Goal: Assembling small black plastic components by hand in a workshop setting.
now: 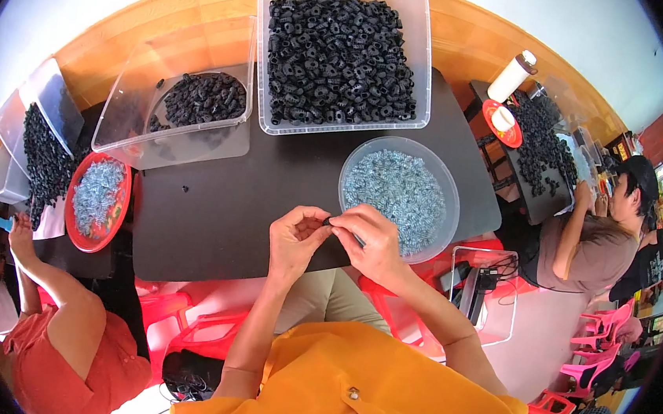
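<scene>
My left hand [295,239] and my right hand [374,242] meet above the table's near edge. Both are closed, their fingertips pinching a small black plastic piece [327,222] between them. Another dark bit [359,241] shows among the right hand's fingers; its kind is hard to make out. Close beyond the right hand is a round translucent bowl [453,208], full of small clear bluish pieces [396,193]. At the table's far side stands a big clear plastic bin [346,128] heaped with ribbed black plastic pieces [340,62].
A tilted clear bin [171,150] at the left holds more black pieces [205,100]. One loose black piece [185,189] lies on the dark table [211,228]. Co-workers sit left, by a red bowl [76,236], and right [592,249]. Red stools [206,330] stand below.
</scene>
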A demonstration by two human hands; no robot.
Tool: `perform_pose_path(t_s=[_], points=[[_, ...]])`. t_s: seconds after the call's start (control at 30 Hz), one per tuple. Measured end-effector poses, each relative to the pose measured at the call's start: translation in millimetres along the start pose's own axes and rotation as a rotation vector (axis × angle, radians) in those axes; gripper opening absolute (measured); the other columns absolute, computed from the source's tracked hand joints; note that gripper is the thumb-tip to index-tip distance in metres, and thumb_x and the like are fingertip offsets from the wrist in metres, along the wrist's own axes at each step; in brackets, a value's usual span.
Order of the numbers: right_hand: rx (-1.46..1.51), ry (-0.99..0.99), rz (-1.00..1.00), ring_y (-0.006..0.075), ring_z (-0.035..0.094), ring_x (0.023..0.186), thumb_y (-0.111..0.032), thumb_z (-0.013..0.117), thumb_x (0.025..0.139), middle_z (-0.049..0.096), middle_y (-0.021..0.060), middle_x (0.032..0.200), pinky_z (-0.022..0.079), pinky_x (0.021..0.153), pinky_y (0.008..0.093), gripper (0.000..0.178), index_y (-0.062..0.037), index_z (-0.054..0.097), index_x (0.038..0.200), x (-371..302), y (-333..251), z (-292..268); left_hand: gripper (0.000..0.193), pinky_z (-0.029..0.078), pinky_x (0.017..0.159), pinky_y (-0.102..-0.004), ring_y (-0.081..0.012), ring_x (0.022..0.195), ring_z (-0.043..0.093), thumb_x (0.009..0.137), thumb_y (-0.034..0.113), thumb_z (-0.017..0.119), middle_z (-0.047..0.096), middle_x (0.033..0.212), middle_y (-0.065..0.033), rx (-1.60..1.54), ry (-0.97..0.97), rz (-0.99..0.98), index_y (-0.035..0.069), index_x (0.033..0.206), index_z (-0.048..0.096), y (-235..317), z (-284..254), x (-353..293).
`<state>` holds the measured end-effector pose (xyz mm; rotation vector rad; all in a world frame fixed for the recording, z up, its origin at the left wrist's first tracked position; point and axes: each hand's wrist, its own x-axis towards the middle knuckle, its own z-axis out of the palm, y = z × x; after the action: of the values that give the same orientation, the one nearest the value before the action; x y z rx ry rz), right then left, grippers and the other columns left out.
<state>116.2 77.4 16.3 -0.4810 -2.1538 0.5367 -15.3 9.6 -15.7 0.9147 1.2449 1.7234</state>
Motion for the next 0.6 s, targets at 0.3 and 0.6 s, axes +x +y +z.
perform_pose_path(t_s=[0.3,0.6], points=[[0.02,-0.009,0.072,0.0256,0.057,0.062,0.0,0.064,0.072,0.057,0.01,0.073,0.047,0.055,0.0328,0.012,-0.0033,0.062,0.084,51,21,-8,0.017,0.046,0.067,-0.0188,-0.0063,0.073,0.057,0.074,-0.011,0.062,0.061,0.081,-0.002,0.003,0.063,-0.058,-0.001,0.087,0.058,-9,-19,9],[-0.611,0.043,0.108,0.0269,0.058,0.076,-0.014,0.065,0.073,0.054,0.0088,0.075,0.046,0.064,0.0407,0.007,-0.0082,0.066,0.076,204,116,-7,0.018,0.046,0.067,-0.0183,-0.006,0.073,0.057,0.074,-0.01,0.062,0.061,0.081,-0.0014,-0.01,0.063,-0.075,0.0,0.089,0.058,-26,-25,11]])
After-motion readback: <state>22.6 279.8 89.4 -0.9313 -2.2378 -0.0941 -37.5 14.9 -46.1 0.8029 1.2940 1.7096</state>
